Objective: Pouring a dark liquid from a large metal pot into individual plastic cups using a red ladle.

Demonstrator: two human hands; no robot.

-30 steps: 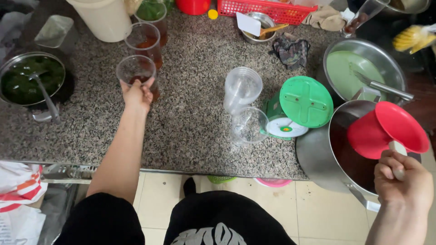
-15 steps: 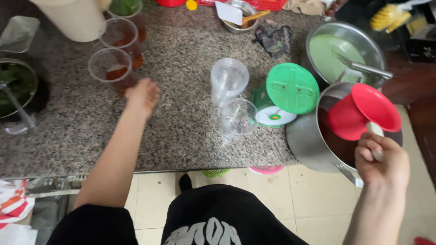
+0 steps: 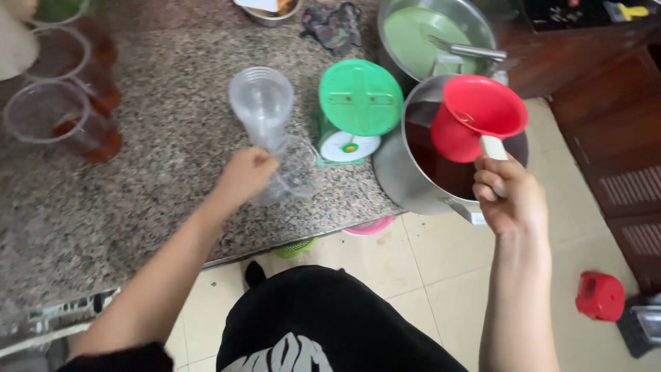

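Person seen from above. 2 bare forearms, no watch, rings or gloves visible on left hand (image 3: pixel 246 176) or right hand (image 3: pixel 508 200). Black short sleeve (image 3: pixel 120 358) at left upper arm, cut by frame edge. Black garment (image 3: pixel 323 324) covers torso and lap, with a white printed graphic at lower centre, partly cropped. 1 dark shoe tip (image 3: pixel 253 273) shows on floor.

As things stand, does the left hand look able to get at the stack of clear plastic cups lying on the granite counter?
Probably yes: the left hand is already at the narrow end of the stack of clear plastic cups, with nothing lying between them.
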